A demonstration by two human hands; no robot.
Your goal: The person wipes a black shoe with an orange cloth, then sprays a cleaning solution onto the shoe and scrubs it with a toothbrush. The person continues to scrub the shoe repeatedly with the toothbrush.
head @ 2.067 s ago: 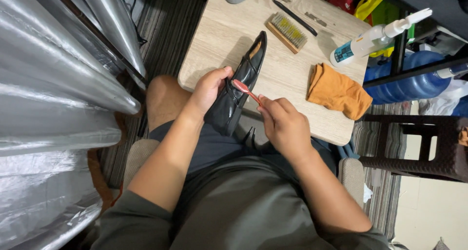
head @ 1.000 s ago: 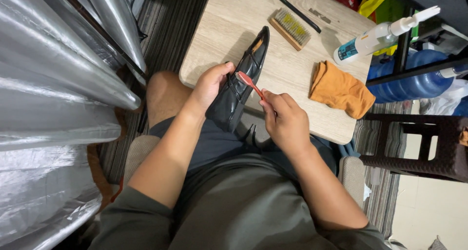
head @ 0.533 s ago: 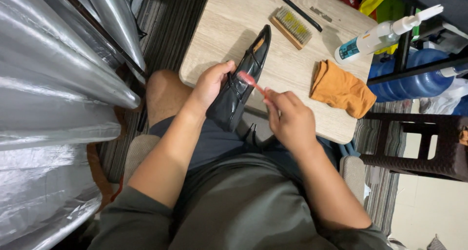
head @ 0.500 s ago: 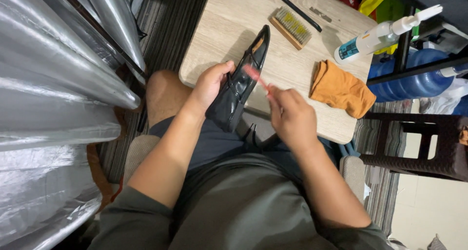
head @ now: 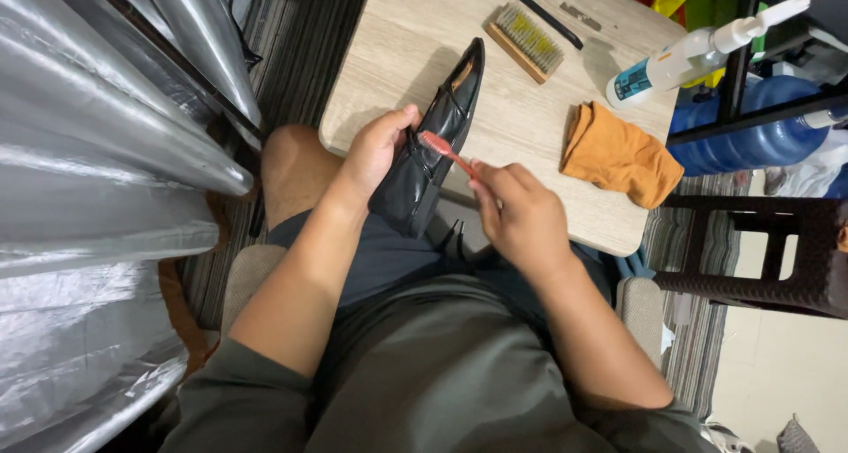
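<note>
Seated at a wooden table (head: 415,64), a person's left hand (head: 375,153) clasps a black shoe (head: 433,144) over the table's near edge while the right hand (head: 521,215) pinches a red toothbrush (head: 442,148) against it, apparently mid-scrub, with careful short strokes the likely need.

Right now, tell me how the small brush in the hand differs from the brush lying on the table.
The red toothbrush is slim, held by the right hand, its head against the black shoe. The wooden brush is broad and blocky with pale bristles, lying untouched on the table. Both are bristled cleaning brushes.
</note>
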